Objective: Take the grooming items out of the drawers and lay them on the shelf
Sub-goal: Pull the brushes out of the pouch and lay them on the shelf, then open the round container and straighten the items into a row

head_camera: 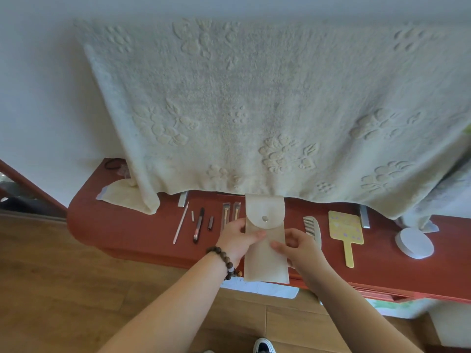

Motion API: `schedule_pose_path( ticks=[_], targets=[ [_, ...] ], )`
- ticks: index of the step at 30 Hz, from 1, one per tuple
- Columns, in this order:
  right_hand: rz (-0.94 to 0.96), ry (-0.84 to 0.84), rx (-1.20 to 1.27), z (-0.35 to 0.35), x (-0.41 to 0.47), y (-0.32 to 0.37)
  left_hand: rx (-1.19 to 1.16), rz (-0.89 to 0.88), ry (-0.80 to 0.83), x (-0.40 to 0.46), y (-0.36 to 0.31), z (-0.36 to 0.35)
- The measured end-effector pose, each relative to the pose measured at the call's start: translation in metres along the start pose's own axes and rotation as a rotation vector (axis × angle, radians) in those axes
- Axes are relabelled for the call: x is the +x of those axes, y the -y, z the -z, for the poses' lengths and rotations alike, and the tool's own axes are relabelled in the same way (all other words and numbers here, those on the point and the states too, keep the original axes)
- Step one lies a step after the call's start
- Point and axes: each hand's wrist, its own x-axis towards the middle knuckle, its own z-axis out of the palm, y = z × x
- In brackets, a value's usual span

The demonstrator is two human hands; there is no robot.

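Both hands pinch a beige snap pouch (265, 240) over the red shelf (132, 233): left hand (235, 239) at its 9 o'clock edge, right hand (297, 247) at 3 o'clock. A comb (313, 229) lies just right, seemingly touching the right hand.

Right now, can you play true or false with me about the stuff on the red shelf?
1. Both hands hold the pouch. True: the left hand grips its left edge and the right hand its right side.
2. The pouch flap is open. False: it is folded down over the snap.
3. The comb lies between the pouch and the yellow mirror. True.
4. The mirror's handle points toward the wall. False: it points toward the front edge of the shelf.
5. The white round box is at the left end. False: it sits to the right of the mirror.
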Motion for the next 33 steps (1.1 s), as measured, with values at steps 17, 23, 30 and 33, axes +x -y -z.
schedule_pose_path(
  ticks=[17,23,30,33],
  targets=[
    [-0.079,-0.272,-0.434,-0.039,0.079,-0.029,0.973,-0.155,-0.207,-0.03,0.053,0.062],
    [-0.112,-0.315,-0.533,-0.046,0.087,-0.026,1.006,-0.238,-0.197,-0.03,0.051,0.067],
    [-0.153,-0.299,-0.676,-0.042,0.08,-0.02,1.022,-0.33,-0.081,-0.018,0.049,0.047],
    [-0.063,-0.314,-0.67,-0.028,0.066,-0.023,1.021,-0.367,-0.038,-0.013,0.049,0.034]
  ],
)
